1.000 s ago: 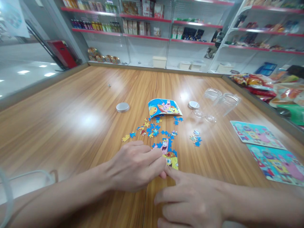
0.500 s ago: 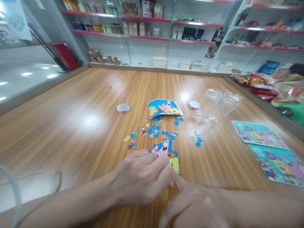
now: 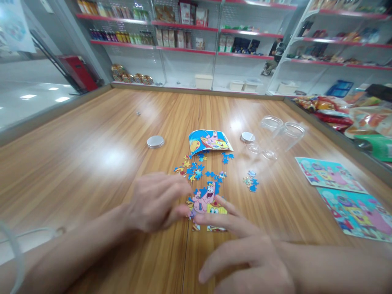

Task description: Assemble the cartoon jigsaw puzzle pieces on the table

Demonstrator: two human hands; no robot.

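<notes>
A partly joined jigsaw puzzle (image 3: 206, 197) with a pink starfish and a yellow sponge character lies on the table before me. At its left edge is my left hand (image 3: 161, 201), thumb and fingers apart, holding nothing visible. My right hand (image 3: 245, 249) is spread with fingers reaching over the puzzle's right and lower side; whether the fingertips press on it I cannot tell. Several loose puzzle pieces (image 3: 196, 171) are scattered just beyond. Behind them rests a curled picture sheet (image 3: 210, 141). Another small cluster of pieces (image 3: 251, 181) lies to the right.
Two clear plastic jars (image 3: 292, 132) lie on the right, near a silver lid (image 3: 247, 137). Another silver lid (image 3: 155, 141) is at the left. Two finished-looking picture boards (image 3: 332, 174) overlap at the right. Snack bags (image 3: 329, 112) line the right edge; stocked shelves (image 3: 185, 28) stand behind.
My left hand has drawn back to the left, uncovering more of the puzzle, and its fingers have opened. My right hand's fingers have spread and extended over the puzzle. The view shifted slightly.
</notes>
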